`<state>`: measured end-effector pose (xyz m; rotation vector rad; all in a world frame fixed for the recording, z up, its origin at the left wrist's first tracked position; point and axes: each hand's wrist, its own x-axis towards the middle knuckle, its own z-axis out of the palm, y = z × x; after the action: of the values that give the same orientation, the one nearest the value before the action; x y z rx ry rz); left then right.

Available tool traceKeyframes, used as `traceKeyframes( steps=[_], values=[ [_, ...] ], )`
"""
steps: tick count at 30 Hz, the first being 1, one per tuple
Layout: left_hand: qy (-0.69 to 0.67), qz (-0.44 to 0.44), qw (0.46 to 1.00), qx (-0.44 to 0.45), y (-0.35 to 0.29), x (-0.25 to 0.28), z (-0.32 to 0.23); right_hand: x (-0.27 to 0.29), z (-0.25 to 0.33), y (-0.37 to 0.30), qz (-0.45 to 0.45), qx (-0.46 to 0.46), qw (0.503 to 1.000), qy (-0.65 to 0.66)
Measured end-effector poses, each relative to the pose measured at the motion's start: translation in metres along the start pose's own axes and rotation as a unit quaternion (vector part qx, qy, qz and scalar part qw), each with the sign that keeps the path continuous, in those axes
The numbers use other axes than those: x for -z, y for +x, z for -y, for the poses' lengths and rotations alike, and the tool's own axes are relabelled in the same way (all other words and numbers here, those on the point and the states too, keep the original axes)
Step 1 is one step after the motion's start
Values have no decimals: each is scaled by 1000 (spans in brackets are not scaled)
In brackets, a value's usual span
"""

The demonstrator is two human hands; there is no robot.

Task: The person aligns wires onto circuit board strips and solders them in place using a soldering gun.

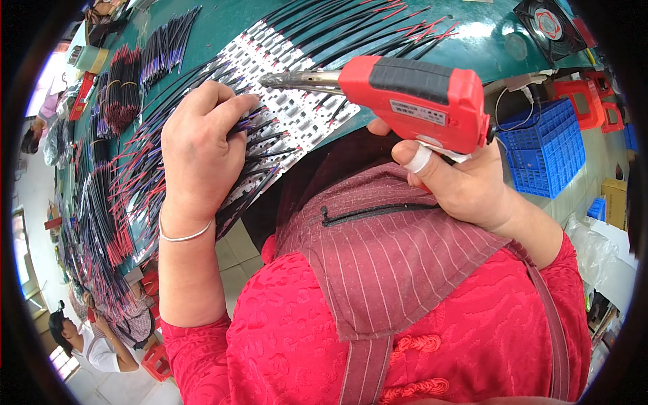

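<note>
One soldering gun (412, 94), grasped in right hand (469, 185), tip toward 9 o'clock over circuit board (300, 108) near 12. Left hand (206, 145) at 10 curled among wires (145, 152), grip unclear. Apparent step: wire soldering; next move needs steady alignment.

Circuit boards (304, 111) lie on the table (472, 47), wire bundles (121, 91) to their left, 1 fan (544, 23) to their right.

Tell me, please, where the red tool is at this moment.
In the head view, the red tool is in the right hand, above and right of centre, its metal tip over the white boards near the left hand.
</note>
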<state>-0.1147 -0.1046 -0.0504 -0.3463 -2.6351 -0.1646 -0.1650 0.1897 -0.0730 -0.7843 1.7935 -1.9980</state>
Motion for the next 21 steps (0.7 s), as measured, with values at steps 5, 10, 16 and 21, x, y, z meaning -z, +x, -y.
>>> traceKeyframes(
  steps=[5, 10, 16, 21],
  values=[
    [-4, 13, 1000, 16, 2, 2, -2, 1, -1, 0, -2, -24, 999, 28],
    [-22, 19, 999, 17, 4, 3, -1, 2, 1, 0, -4, -27, 998, 49],
    [-26, 42, 999, 22, 7, 4, -6, 3, 0, 0, -11, -50, 997, 60],
    [-27, 49, 998, 19, 9, 3, -7, 3, -1, 0, -15, -37, 998, 39]
  ],
)
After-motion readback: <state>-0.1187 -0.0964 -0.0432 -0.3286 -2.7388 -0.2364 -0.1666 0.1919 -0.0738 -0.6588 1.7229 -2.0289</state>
